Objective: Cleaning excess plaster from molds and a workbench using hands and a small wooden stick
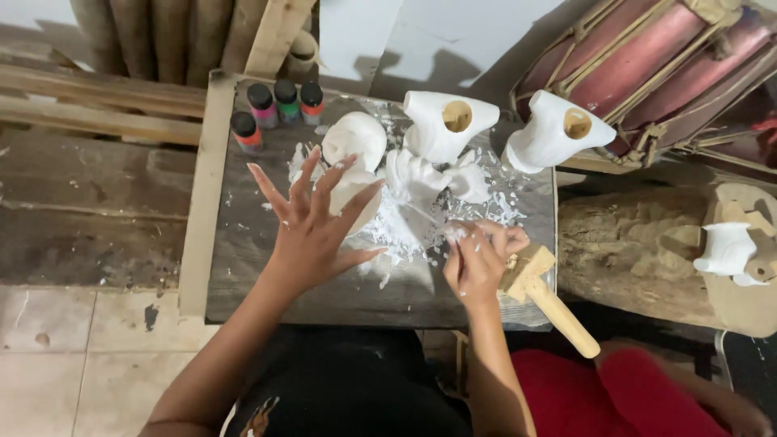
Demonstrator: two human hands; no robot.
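Observation:
My left hand (pixel 312 222) hovers over the grey wooden board (pixel 243 243) with its fingers spread wide and holds nothing. Just past its fingertips lies a rounded white plaster piece (pixel 354 137). My right hand (pixel 477 255) is closed, its fingers pinched on a small white plaster bit, above a heap of white chips (pixel 405 231). A crumpled white plaster form (pixel 425 178) lies behind the heap. Two white plaster torso casts stand at the back, one in the middle (pixel 447 121) and one at the board's right corner (pixel 554 133).
Several small paint bottles (pixel 275 109) with black caps stand at the board's far left. A wooden mallet (pixel 546 295) lies by my right hand at the board's right edge. A log (pixel 631 251), a small white cast (pixel 728 251) and a red drum (pixel 647 65) lie to the right.

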